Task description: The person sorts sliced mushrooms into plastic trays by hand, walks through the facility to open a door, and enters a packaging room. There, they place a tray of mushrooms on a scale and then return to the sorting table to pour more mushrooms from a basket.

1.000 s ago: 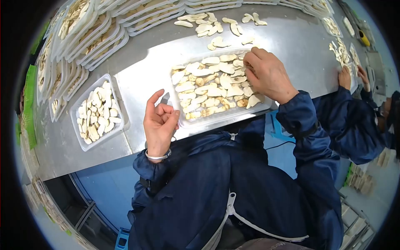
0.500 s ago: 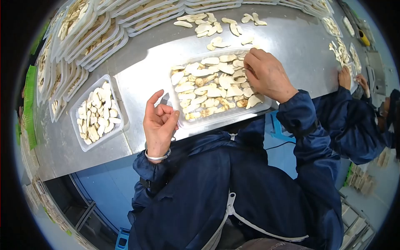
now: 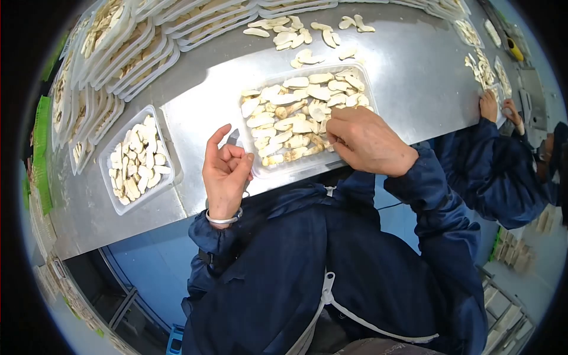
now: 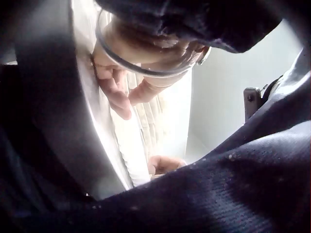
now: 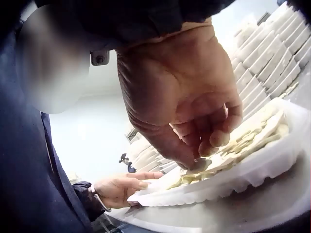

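Observation:
In the head view, a clear tray (image 3: 307, 171) holds rows of pale, brown-edged slices (image 3: 296, 127). Over its right part the right hand (image 3: 370, 141) is bent down, thumb and fingers pinching at a slice; the fingertips partly hide it. The right wrist view shows this hand (image 5: 182, 92) with its thumb tip and fingertips low against the slices (image 5: 252, 136). The left hand (image 3: 225, 177) is at the tray's left edge, fingers loosely bent, thumb near the rim; no held thing shows. It also appears in the left wrist view (image 4: 131, 68), above a bright edge.
To the left stands a smaller tray (image 3: 108, 171) of slices. Stacked trays (image 3: 142, 74) line the back left. Loose slices (image 3: 290, 38) lie on the metal table (image 3: 414, 71) beyond the tray. Another person's hands (image 3: 489, 106) are at the far right.
The right hand has moved from the tray's upper right side toward the person and left, over the lower right slices. The left hand stays almost still.

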The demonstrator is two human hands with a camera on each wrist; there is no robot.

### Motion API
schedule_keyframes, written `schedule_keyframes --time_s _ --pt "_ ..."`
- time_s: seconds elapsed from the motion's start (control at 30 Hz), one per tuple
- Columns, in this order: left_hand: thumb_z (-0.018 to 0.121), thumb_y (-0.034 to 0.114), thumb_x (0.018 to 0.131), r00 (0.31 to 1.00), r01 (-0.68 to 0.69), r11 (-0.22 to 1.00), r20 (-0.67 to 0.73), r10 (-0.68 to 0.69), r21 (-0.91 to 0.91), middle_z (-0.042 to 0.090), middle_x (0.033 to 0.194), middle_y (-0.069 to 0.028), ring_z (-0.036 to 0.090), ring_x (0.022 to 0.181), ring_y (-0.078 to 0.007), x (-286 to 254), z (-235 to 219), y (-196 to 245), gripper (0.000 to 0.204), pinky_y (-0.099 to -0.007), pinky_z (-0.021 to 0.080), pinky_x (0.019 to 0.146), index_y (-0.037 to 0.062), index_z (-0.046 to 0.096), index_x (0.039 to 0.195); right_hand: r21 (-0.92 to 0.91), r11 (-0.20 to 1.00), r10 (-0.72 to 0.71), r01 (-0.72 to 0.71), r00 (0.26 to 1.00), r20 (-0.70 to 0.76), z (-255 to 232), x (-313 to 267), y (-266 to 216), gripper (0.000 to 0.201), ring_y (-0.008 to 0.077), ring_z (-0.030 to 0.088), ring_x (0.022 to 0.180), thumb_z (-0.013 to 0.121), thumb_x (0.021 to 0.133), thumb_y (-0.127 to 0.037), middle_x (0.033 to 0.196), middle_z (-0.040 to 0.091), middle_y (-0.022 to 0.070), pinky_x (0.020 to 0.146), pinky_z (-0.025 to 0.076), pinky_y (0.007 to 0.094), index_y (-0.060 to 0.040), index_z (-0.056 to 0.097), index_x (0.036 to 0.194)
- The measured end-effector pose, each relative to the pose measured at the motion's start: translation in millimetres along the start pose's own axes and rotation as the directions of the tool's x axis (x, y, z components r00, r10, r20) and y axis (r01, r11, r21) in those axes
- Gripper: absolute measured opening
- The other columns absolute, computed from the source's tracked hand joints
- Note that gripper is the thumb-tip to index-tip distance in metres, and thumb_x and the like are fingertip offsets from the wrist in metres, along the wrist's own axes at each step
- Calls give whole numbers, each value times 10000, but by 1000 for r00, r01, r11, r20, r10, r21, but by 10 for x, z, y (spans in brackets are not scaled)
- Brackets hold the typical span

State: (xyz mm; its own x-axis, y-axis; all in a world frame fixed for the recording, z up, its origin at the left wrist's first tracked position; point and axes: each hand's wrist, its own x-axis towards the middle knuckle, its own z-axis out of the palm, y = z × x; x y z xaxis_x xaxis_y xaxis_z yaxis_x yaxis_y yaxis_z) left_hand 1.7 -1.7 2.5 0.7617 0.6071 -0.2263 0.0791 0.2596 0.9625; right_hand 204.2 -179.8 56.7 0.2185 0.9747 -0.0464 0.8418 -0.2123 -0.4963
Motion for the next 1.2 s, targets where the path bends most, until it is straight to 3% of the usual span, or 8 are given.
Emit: schedule_keyframes --time_s 0.13,0.27,0.33,0.37,0.6,0.83,0.97,1.2 --pt "579 -87 857 1000 6 999 0 -6 41 551 790 -25 520 607 -53 -1 10 21 584 -187 433 535 -10 341 1384 -12 1000 -17 17 999 -32 -1 -7 31 70 347 586 808 565 783 -39 822 583 157 729 474 428 10 600 819" --pt "577 -93 854 1000 9 999 3 -9 46 555 787 -27 526 597 -63 3 -17 23 587 -191 439 530 -17 343 1387 -19 995 85 -99 924 -373 -323 56 245 87 341 593 756 600 772 -37 817 593 117 690 476 414 -57 598 857" --pt "576 -96 854 1000 22 998 1 -22 56 556 786 -29 530 590 -67 -9 -33 46 589 -193 442 526 -21 343 1389 -164 978 21 -130 840 -542 -499 170 660 104 338 595 738 617 777 -40 815 605 111 682 479 417 -45 609 881" --pt "577 -95 855 1000 31 997 0 -31 67 556 785 -30 530 588 -67 -17 -47 60 590 -193 442 525 -21 341 1390 -180 950 139 -253 865 -482 -579 220 788 122 334 600 760 610 798 -70 850 615 110 713 487 411 -44 631 915" --pt "574 -97 855 998 54 998 -40 -53 31 559 802 -29 525 600 -58 -82 -83 93 597 -182 436 529 -14 336 1396 -206 965 106 -163 960 -259 -402 586 1338 178 314 623 836 572 853 -122 895 599 105 766 498 397 -82 663 1001" --pt "581 -94 855 998 57 997 -29 -55 52 572 812 -29 533 612 -59 -52 -79 94 599 -182 445 548 -12 340 1398 -249 963 23 -103 952 -306 -335 539 1500 85 283 594 754 586 831 -92 885 582 93 664 473 376 -53 590 907" --pt "587 -87 855 999 36 998 -10 -36 49 578 811 -23 532 611 -56 -31 -67 64 593 -180 444 550 -15 346 1392 -207 959 124 -195 942 -312 -392 388 1444 121 272 557 709 596 827 -95 876 571 93 666 463 351 -60 592 943" --pt "591 -81 855 1000 0 998 8 -1 68 574 797 -25 526 603 -52 -1 -46 43 592 -179 438 545 -17 341 1388 -205 973 37 -105 951 -308 -281 421 1445 110 285 572 722 602 828 -88 876 577 106 677 466 370 -48 587 929"
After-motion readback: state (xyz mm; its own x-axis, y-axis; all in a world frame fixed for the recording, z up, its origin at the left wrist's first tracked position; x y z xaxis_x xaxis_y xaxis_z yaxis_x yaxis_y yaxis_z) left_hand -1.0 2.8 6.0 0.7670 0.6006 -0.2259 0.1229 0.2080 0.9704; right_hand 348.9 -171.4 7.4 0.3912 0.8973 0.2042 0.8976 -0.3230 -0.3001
